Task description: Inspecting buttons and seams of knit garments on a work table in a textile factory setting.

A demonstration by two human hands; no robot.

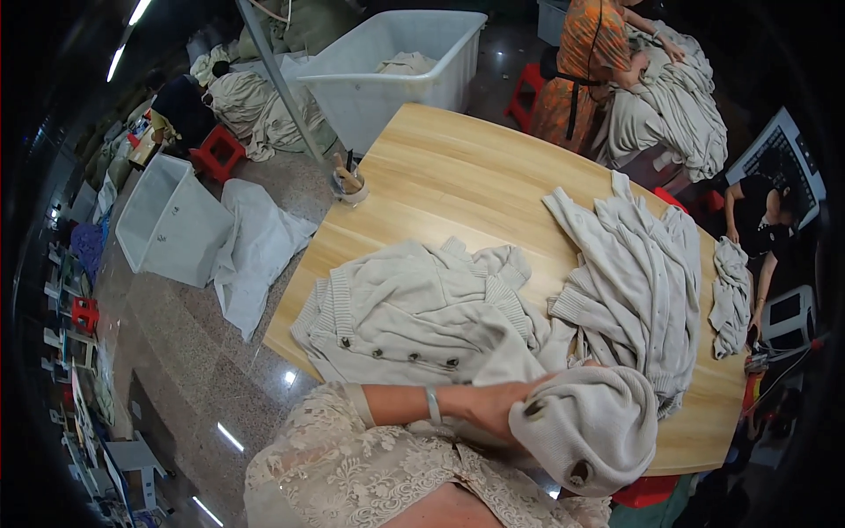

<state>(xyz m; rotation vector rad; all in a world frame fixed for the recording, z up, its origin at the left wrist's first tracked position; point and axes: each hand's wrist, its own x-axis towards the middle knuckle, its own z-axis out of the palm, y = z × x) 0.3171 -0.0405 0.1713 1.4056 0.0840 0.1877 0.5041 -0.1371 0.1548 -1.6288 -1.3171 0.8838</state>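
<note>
Cardigan (414, 317), cream ribbed knit, lies spread flat on the pale wooden tabletop (449, 167) near its close edge, button placket toward the person. Its long axis runs roughly left to right, hem at the left, collar end toward the right. Four dark round buttons show in a row along the placket. The knit looks soft and thick, with ribbed cuffs and hem bands.

Left hand (493, 407) reaches across from a forearm wearing a thin bracelet and a lace sleeve; its fingers are closed around a bunched fold of cream knit (590, 427), rounded like a cap and hanging over the tabletop's near edge, with two dark buttons showing on it. Whether that fold belongs to the flat cardigan cannot be told. The right hand is hidden under the bunched knit; its state cannot be told.

Further right, a second cream garment (634, 282) lies crumpled, sleeve pointing to the far edge, and a third smaller heap (731, 295) sits at the right rim.
</note>
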